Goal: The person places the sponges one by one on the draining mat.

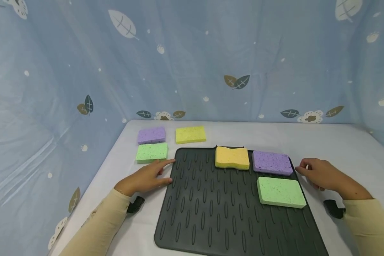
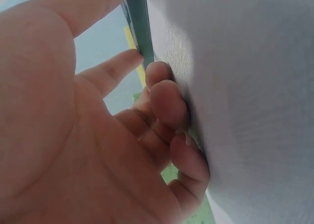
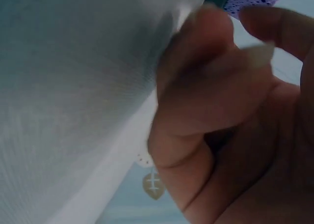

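A dark grey ridged drying mat (image 1: 208,213) lies on the white table. My left hand (image 1: 147,176) is at its left edge, with the index finger and thumb stretched to the rim; the other fingers curl in the left wrist view. Beyond the right edge, my right hand (image 1: 323,174) rests on the cloth, fingers loosely bent and holding nothing visible. Nearest it on the mat are a purple sponge (image 1: 272,163) and a light green sponge (image 1: 281,192). An orange-yellow sponge (image 1: 232,158) with curved sides sits at the mat's far edge.
Left of and behind the mat lie another purple sponge (image 1: 152,135), another green sponge (image 1: 152,152) and a bright yellow sponge (image 1: 190,134). A blue patterned curtain (image 1: 192,64) encloses the table at the back and sides.
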`<action>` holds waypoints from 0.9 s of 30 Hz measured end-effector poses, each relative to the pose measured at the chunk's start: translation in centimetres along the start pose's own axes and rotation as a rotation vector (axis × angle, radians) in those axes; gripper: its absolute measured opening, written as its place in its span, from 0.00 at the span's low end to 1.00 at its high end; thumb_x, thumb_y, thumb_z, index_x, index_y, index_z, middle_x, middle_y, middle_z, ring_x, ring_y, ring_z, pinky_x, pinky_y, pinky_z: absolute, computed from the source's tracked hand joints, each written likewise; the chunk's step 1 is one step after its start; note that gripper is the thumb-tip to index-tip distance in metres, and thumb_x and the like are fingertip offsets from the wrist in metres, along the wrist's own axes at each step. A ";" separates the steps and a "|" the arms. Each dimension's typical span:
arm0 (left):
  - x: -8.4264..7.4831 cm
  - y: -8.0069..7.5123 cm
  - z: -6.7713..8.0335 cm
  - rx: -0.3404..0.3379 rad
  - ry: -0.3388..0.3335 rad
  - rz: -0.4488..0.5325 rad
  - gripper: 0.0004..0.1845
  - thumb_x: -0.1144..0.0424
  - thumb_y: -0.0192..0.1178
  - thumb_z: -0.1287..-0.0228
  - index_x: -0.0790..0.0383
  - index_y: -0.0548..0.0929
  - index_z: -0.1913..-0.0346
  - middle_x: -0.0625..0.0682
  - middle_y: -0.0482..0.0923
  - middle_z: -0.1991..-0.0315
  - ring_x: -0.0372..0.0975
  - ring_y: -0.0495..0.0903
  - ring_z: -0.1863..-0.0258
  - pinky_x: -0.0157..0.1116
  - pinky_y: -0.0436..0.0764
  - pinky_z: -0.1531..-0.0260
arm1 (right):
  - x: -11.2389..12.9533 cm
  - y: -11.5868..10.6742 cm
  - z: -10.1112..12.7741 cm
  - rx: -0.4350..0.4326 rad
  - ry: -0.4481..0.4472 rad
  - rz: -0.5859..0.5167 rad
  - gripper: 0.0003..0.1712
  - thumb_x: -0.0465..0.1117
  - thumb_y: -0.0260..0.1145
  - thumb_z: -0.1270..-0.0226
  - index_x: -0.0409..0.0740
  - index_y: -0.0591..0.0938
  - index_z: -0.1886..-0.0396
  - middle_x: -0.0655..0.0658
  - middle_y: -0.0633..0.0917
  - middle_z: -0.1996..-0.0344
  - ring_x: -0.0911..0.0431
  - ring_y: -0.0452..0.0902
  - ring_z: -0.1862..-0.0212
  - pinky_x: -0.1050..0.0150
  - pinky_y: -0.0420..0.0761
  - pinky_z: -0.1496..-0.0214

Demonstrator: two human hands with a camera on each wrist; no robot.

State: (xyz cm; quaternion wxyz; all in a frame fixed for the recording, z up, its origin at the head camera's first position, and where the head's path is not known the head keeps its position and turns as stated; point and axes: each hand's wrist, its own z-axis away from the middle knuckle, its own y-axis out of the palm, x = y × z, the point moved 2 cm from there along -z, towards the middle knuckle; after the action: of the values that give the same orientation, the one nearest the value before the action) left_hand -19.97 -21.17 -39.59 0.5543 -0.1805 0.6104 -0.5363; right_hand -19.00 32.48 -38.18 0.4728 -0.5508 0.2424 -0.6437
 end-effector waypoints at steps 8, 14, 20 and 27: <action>-0.6 -0.6 -0.1 -0.022 0.021 -0.006 0.36 0.49 0.63 0.31 0.49 0.65 0.24 0.50 0.71 0.63 0.38 0.69 0.67 0.38 0.69 0.64 | -0.7 0.3 0.0 0.122 -0.032 -0.061 0.13 0.44 0.55 0.22 0.37 0.76 0.57 0.51 0.72 0.85 0.59 0.67 0.83 0.63 0.72 0.81; -1.0 -2.1 0.2 -0.249 0.070 -0.113 0.25 0.53 0.63 0.30 0.53 0.76 0.32 0.51 0.79 0.57 0.41 0.78 0.60 0.43 0.75 0.57 | -0.6 0.6 0.0 0.138 -0.067 -0.060 0.10 0.43 0.55 0.22 0.40 0.74 0.60 0.51 0.72 0.82 0.60 0.67 0.82 0.64 0.71 0.81; -0.8 -4.1 -0.5 -0.437 0.070 -0.239 0.26 0.55 0.67 0.34 0.54 0.78 0.34 0.57 0.78 0.46 0.49 0.78 0.47 0.55 0.70 0.49 | -0.5 0.6 0.0 0.134 -0.066 -0.063 0.09 0.42 0.55 0.22 0.41 0.73 0.61 0.51 0.72 0.82 0.60 0.67 0.82 0.64 0.71 0.81; -0.3 -4.8 -2.0 -0.358 -0.009 -0.242 0.33 0.48 0.67 0.35 0.54 0.74 0.30 0.58 0.74 0.37 0.54 0.74 0.38 0.63 0.67 0.41 | -0.6 0.7 0.0 0.144 -0.046 -0.115 0.09 0.42 0.55 0.22 0.39 0.73 0.59 0.50 0.72 0.80 0.59 0.67 0.81 0.64 0.72 0.81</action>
State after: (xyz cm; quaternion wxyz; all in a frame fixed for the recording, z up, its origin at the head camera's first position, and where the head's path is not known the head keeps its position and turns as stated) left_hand -23.40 -21.82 -35.69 0.4476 -0.3507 0.6671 -0.4812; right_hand -18.78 32.74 -39.01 0.4786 -0.5430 0.1525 -0.6729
